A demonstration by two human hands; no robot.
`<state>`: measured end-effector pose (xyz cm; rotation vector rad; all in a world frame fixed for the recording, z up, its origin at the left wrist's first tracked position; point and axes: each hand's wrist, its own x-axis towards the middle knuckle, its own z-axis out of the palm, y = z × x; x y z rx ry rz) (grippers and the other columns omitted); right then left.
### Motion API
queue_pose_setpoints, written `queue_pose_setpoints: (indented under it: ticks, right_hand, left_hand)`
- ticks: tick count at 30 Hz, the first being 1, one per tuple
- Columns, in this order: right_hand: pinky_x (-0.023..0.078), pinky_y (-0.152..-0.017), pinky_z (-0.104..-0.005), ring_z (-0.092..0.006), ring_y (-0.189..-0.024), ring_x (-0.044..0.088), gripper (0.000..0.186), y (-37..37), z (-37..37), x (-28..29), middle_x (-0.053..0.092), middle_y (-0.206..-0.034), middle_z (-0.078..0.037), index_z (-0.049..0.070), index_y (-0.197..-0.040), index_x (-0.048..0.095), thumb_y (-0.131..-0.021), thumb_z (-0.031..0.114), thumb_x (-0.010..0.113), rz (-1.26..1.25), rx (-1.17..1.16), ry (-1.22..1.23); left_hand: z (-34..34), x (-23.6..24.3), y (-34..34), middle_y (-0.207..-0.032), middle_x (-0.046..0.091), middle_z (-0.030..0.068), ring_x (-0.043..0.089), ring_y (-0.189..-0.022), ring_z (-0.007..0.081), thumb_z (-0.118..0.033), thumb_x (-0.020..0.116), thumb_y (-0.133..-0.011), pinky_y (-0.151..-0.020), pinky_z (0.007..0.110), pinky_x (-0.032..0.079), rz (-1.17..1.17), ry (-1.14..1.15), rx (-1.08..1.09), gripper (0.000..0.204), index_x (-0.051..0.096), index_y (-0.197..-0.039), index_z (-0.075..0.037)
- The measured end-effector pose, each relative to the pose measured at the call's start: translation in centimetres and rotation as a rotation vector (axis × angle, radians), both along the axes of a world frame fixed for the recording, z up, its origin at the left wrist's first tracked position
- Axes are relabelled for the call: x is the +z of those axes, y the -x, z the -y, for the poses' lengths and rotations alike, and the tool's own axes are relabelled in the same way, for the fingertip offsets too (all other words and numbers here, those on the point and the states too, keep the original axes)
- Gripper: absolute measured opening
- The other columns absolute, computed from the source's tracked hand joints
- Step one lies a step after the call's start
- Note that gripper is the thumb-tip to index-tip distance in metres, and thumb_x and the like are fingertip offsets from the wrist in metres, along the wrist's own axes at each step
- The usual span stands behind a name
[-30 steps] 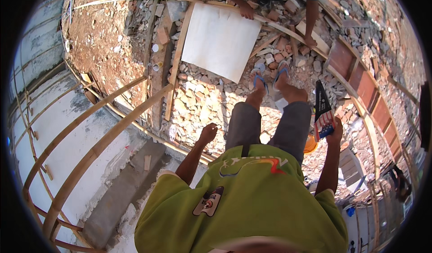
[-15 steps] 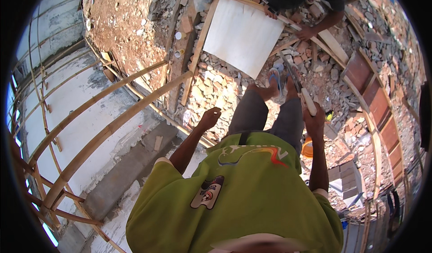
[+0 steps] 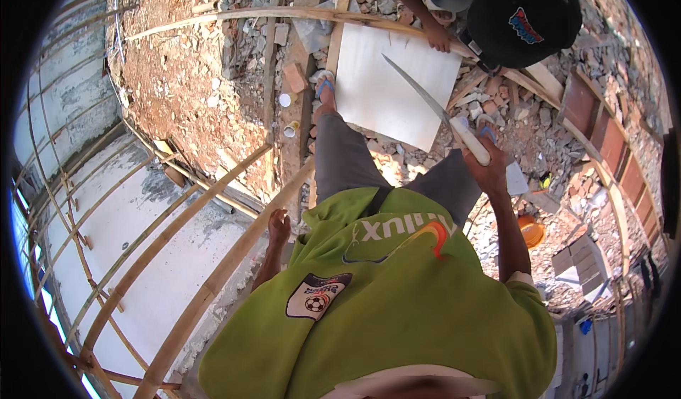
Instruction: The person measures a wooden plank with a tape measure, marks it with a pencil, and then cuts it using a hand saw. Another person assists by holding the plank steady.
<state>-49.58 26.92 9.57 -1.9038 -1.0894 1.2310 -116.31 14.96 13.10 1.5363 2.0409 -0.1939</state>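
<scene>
My right hand [image 3: 486, 159] is closed on the pale handle of a handsaw [image 3: 418, 90], its long blade angled forward over a white panel [image 3: 386, 69]. My left hand [image 3: 278, 223] hangs beside a bamboo pole [image 3: 225, 270] with fingers curled; I cannot make out whether they hold something small. A co-worker in a black cap bends at the upper right, one hand [image 3: 438, 39] on a long wooden strip [image 3: 284, 13] that crosses the panel's far edge. My sandalled feet [image 3: 325, 90] stand apart beside the panel.
Broken brick and rubble [image 3: 181, 58] surround planks [image 3: 301, 30]. A bamboo framework [image 3: 113, 289] runs along a concrete wall at left. A reddish wooden frame [image 3: 624, 172] lies at right, near an orange hard hat or bucket [image 3: 530, 231] and stacked tiles [image 3: 583, 264].
The saw has swung forward over the panel with its blade showing. My left foot has stepped left. My left hand has dropped back. The co-worker has bent further down, cap now in view.
</scene>
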Motion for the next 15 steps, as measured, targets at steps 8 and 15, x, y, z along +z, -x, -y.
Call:
queue_pose_setpoints:
  ticks: [8,15]
  right_hand:
    - [0.045,-0.057,-0.0269,-0.0110,-0.064,0.059,0.022,27.4,-6.7,5.9,0.066,-0.085,-0.009,-0.006,-0.104,0.067,-0.086,0.005,0.068,-0.085,-0.627,0.002]
    - [0.046,-0.052,-0.0242,-0.0071,-0.059,0.056,0.019,36.2,-14.8,11.0,0.063,-0.073,-0.004,-0.004,-0.104,0.065,-0.087,0.005,0.068,-0.052,-0.663,0.016]
  left_hand:
    - [-43.7,-10.4,14.4,-0.111,0.066,0.0221,0.066,-0.091,0.0325,-0.015,0.056,-0.098,-0.079,0.040,0.053,0.252,-0.247,-0.337,0.028,0.062,-0.120,0.000]
    - [-43.0,-7.9,26.3,-0.094,0.067,0.0148,0.062,-0.075,0.0181,-0.015,0.060,-0.095,-0.067,0.033,0.050,0.317,0.055,-0.282,0.029,0.064,-0.121,-0.003]
